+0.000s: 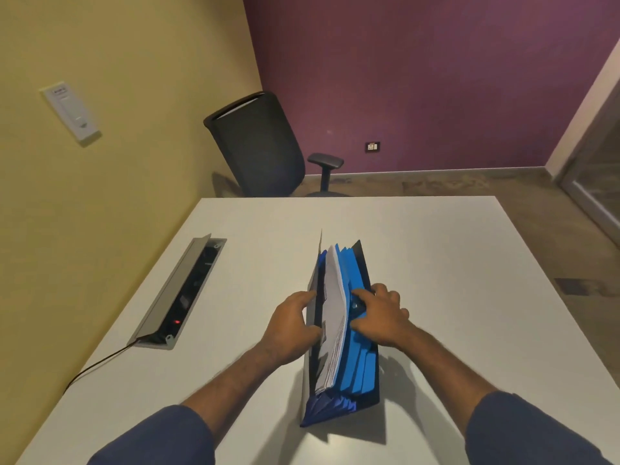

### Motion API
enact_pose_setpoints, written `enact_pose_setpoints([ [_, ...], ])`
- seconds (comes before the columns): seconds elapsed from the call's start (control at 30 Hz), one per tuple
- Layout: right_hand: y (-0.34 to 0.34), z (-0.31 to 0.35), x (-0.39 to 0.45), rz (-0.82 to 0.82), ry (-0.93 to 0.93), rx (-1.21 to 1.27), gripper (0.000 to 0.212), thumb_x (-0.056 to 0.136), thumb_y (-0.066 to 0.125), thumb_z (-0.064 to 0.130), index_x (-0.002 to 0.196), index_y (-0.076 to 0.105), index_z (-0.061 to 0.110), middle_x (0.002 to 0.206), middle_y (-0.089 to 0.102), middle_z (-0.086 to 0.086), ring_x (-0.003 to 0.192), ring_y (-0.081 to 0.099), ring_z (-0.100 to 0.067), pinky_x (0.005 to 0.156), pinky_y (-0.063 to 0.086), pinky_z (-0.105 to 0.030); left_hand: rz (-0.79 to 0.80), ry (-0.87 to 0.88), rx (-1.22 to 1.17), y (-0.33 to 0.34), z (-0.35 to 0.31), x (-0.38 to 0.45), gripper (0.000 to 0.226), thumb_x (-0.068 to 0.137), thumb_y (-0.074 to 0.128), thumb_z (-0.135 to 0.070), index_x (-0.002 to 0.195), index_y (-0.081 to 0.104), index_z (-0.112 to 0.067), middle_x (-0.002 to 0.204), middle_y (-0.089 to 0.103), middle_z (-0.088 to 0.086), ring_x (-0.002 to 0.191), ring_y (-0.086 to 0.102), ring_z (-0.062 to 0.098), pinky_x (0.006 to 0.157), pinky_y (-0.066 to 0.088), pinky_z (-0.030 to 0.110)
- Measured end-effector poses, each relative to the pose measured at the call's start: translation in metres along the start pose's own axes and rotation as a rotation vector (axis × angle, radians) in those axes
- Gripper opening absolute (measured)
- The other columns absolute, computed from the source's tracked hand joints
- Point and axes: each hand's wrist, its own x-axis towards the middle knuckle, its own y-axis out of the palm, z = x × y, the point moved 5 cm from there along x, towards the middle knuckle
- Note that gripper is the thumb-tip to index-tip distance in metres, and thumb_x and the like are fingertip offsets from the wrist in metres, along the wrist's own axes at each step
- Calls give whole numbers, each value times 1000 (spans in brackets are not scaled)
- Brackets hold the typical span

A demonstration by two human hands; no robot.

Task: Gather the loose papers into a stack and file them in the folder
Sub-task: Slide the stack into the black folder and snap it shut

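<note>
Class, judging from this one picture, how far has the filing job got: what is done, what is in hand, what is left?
Done: the paper stack stands inside the blue folder, and no loose sheets show on the table. In hand: the left hand and right hand hold the folder's two sides apart. Left: seat the sheets fully and close the folder.

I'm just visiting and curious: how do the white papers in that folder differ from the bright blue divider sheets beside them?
The stack of white papers is thin printed sheets, their edges slightly uneven; the bright blue dividers are plain, with stepped tabs. The papers sit toward the left hand; the dividers lie under the right hand. Both stand upright inside the dark blue expanding folder on the white table.
</note>
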Motion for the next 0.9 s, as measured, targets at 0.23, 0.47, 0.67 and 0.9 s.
enact_pose_setpoints([
  [0.23, -9, 1, 0, -22, -51, 407, 15, 80, 65, 6, 89, 55, 11, 96, 61, -9, 83, 63, -24, 68, 56, -33, 60, 5, 3, -3, 17, 10, 68, 85, 72, -13, 146, 43, -20, 146, 48, -2, 126, 52, 17, 93, 57, 37],
  [0.47, 7, 11, -12, -174, 31, 1052, 10, 99, 48, 9, 101, 58, 8, 102, 70, -13, 79, 72, -23, 64, 61, -35, 105, 52, -153, 15, 17, 11, 73, 85, 70, -14, 148, 35, -27, 140, 50, -8, 88, 70, 16, 51, 53, 14],
  [0.67, 12, 15, -12, -244, 48, 1069, 19, 95, 57, 16, 110, 63, 27, 89, 75, -3, 73, 73, -15, 62, 58, -27, 148, 46, -232, 37, 25, 6, 55, 95, 60, -28, 147, 44, -22, 128, 62, -9, 83, 68, 13, 79, 56, 21],
  [0.9, 36, -11, -14, -183, 153, 1142, 16, 93, 60, 23, 100, 74, 27, 97, 76, 0, 86, 74, -26, 73, 61, -36, 242, 236, 96, 75, 51, 6, 66, 92, 58, -47, 152, 35, -31, 160, 29, -12, 143, 32, 15, 119, 26, 35],
])
